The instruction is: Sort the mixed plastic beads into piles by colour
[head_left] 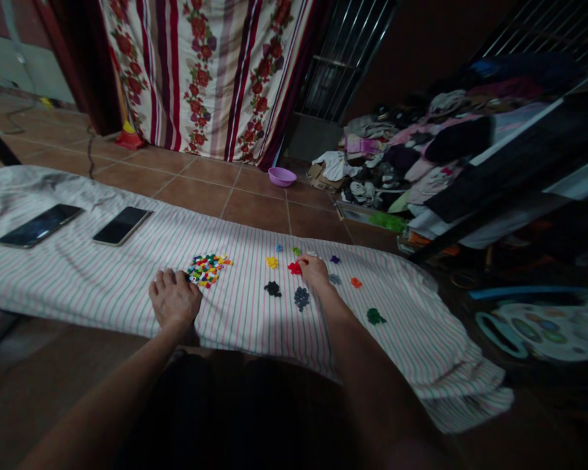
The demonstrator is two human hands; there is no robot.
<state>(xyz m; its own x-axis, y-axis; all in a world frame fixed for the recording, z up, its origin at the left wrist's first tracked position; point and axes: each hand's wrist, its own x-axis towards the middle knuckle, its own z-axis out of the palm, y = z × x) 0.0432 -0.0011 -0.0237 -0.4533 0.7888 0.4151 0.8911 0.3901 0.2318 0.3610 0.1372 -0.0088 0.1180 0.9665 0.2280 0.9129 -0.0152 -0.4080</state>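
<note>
My left hand (pixel 174 300) rests on the striped cloth with its fingers stretched, against the near left edge of a mixed-colour heap of small plastic pieces (pixel 208 269). At the little red pile (pixel 294 268), my right hand (pixel 315 269) has its thumb and fingertips pinched together; whatever is between them is too small to make out. Around it lie single-colour piles: yellow (pixel 272 262), black (pixel 272 288), dark grey (pixel 301 298), blue (pixel 279 248), lime green (pixel 296 250), purple (pixel 334 259), light grey (pixel 334 279), orange (pixel 356 282) and dark green (pixel 375 316).
Two dark-screened devices, a larger one (pixel 40 226) and a phone (pixel 122 226), lie on the left of the striped cloth (pixel 245 326). Beyond are a purple basin (pixel 282 176) on the tiled floor, a floral curtain (pixel 200 78) and heaped clothes (pixel 396 150).
</note>
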